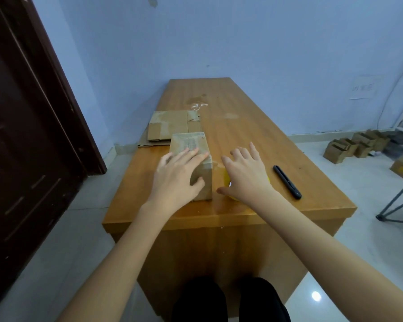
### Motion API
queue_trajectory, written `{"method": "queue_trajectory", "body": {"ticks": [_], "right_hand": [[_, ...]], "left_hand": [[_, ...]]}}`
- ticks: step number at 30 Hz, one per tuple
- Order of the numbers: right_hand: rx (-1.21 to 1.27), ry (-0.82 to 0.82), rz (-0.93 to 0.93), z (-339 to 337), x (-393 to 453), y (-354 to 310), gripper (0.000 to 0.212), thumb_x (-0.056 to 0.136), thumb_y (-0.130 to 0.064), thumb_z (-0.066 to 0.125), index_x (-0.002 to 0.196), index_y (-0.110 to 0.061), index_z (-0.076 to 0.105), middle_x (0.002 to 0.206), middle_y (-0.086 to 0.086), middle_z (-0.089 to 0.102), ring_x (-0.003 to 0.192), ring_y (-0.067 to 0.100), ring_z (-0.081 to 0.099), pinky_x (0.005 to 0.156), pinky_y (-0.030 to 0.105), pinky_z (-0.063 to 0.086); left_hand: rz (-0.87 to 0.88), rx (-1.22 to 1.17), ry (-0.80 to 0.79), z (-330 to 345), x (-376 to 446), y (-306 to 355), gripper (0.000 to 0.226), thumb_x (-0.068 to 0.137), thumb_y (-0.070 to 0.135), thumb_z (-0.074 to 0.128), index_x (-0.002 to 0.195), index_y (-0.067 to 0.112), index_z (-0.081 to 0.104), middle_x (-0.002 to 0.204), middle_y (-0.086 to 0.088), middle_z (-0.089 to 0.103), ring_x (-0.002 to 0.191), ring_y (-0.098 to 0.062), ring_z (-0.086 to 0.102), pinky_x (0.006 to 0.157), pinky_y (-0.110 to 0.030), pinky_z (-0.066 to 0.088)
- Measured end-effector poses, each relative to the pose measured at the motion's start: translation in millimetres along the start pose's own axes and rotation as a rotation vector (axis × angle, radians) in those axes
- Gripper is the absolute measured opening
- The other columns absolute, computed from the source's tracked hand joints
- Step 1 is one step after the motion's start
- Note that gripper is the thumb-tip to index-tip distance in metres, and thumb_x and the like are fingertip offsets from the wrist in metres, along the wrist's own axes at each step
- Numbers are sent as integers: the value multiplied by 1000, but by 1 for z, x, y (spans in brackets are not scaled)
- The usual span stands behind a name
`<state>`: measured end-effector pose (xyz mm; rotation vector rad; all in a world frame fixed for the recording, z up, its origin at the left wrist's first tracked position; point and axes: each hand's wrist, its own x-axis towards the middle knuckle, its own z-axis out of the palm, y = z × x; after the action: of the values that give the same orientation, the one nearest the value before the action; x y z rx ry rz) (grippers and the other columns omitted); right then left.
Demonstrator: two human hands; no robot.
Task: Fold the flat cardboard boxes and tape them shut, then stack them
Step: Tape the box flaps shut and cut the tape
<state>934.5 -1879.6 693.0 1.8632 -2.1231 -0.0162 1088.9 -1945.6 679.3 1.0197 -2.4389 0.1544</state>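
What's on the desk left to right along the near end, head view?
Left hand resting on the folded cardboard box → right hand, fingers spread over a yellow tape roll → black pen-like tool. The flat cardboard pieces lie farther back, behind the box, so they are left out of the order.

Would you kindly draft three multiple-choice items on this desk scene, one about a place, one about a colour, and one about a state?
1. Where does the black utility knife lie?
A. On the wooden desk, right of the hands
B. On the floor
C. On top of the box

2. What colour is the roll under the right hand?
A. Red
B. Yellow
C. Green

3. What state is the brown cardboard box under the left hand in?
A. Lying flat
B. Folded up
C. Torn in half

Answers: 1 A, it rests on the desktop near the right edge. 2 B, the yellow tape roll peeks out beneath the palm. 3 B, it stands upright with closed faces.
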Motion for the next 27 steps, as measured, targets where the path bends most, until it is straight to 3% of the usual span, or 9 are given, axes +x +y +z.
{"method": "queue_trajectory", "body": {"ticks": [3,6,13,15,17,19,23,27], "right_hand": [[-2,-4,-10,-1,-10,-3,97,83,-63,57,152,-11,12,158,15,13,148,30,1,117,49,-6],[-17,18,-55,2,-22,-9,92,88,-57,54,152,-7,9,159,15,8,148,30,-2,116,48,-8],[-50,56,-82,14,-34,-6,76,91,-39,55,150,-6,19,157,13,19,148,28,7,116,50,-4],[-63,109,-73,17,-34,-6,74,87,-39,61,146,-4,33,151,14,36,144,28,23,117,51,6],[-38,177,-22,21,-33,-9,73,75,-40,73,133,-2,52,133,14,57,132,29,46,111,53,27],[18,241,3,26,-33,-10,70,66,-39,80,123,-3,62,122,13,65,122,29,56,103,54,38],[-3,309,-39,33,-36,-11,64,62,-34,80,117,-4,67,124,14,64,124,31,54,103,54,38],[17,314,-34,33,-36,-11,59,64,-34,79,115,-6,69,123,14,64,123,31,54,104,53,37]], "left_hand": [[11,-2,-13,1,-1,0,57,90,42,52,144,37,33,152,11,31,142,-8,22,115,-35,11],[9,2,-1,3,0,-2,59,89,44,53,144,37,32,152,10,31,142,-8,22,115,-35,10],[30,4,-18,4,-2,-6,62,86,55,46,144,39,31,152,12,30,142,-7,22,114,-34,10],[24,-37,-29,2,-2,-8,65,82,60,40,143,40,32,152,14,29,141,-5,21,114,-33,10],[15,-61,-30,1,-1,-9,65,82,60,41,143,41,33,152,14,29,141,-5,22,115,-34,10],[12,-56,-40,1,0,-9,62,86,59,47,143,41,31,152,15,28,141,-4,20,115,-33,9],[11,-61,-68,0,0,-10,66,83,62,41,144,44,26,153,17,23,142,-2,16,114,-29,5],[12,-65,-95,-1,0,-11,64,87,57,49,145,44,24,155,17,20,142,-2,13,115,-31,3]]}}
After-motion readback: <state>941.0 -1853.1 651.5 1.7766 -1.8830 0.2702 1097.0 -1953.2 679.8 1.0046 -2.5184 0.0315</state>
